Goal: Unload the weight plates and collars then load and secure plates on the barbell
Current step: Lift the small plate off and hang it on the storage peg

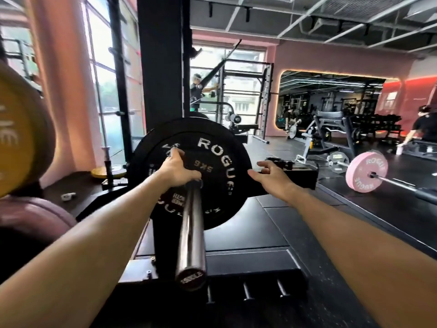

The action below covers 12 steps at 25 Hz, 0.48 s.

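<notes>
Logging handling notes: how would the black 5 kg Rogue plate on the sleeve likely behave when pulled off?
The black Rogue plate is marked 5KG, so probably light for its wide disc. It should slide easily along the smooth barbell sleeve, with no collar visible outside it. Once freed, set on edge, it would likely roll or tip.

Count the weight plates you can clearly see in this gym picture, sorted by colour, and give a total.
Black: 1, the plate on the barbell, under the left hand
Yellow: 2, the big plate at the left edge and the flat plate on the floor
Pink: 1, the plate on the far bar
Total: 4
</notes>
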### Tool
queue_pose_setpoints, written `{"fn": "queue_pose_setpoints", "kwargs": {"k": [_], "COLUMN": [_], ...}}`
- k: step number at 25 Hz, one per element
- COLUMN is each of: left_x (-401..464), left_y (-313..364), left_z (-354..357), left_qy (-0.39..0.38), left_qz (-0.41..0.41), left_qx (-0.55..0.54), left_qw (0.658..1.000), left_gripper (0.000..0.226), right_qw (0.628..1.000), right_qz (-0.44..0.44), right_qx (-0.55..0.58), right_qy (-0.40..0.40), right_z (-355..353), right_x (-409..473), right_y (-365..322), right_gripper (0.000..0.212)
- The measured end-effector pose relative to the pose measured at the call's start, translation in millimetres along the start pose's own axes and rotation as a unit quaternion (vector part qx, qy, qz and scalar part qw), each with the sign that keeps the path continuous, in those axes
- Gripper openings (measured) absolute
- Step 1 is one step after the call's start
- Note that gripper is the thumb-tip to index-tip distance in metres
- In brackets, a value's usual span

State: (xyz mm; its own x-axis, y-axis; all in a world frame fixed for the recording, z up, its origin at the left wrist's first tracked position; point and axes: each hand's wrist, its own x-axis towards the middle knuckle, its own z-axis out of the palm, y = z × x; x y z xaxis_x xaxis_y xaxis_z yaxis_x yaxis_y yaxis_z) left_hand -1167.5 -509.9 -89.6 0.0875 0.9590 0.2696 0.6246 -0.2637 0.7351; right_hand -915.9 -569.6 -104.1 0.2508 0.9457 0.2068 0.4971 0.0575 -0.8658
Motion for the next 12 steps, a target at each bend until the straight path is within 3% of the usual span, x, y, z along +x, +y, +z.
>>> {"fn": "queue_pose_setpoints", "kwargs": {"k": [5,12], "left_x": [20.6,66.7], "left_y": [-37.0,-70.9], "left_z": [-20.5,13.5], "left_qy": [0.016,0.028], "left_qz": [-0.041,-0.07], "left_qx": [0.011,0.038], "left_qw": [0.999,0.996], "left_gripper": [0.082,0.076], "right_qw": [1.0,0.998], "right_qz": [-0.005,0.036], "right_qx": [0.004,-0.027], "right_qy": [-0.029,-0.037], "right_z": [48.1,94.6], "right_x": [35.1,91.2], "right_y": [-12.0,23.7], "right_gripper": [0.054,0.07]}}
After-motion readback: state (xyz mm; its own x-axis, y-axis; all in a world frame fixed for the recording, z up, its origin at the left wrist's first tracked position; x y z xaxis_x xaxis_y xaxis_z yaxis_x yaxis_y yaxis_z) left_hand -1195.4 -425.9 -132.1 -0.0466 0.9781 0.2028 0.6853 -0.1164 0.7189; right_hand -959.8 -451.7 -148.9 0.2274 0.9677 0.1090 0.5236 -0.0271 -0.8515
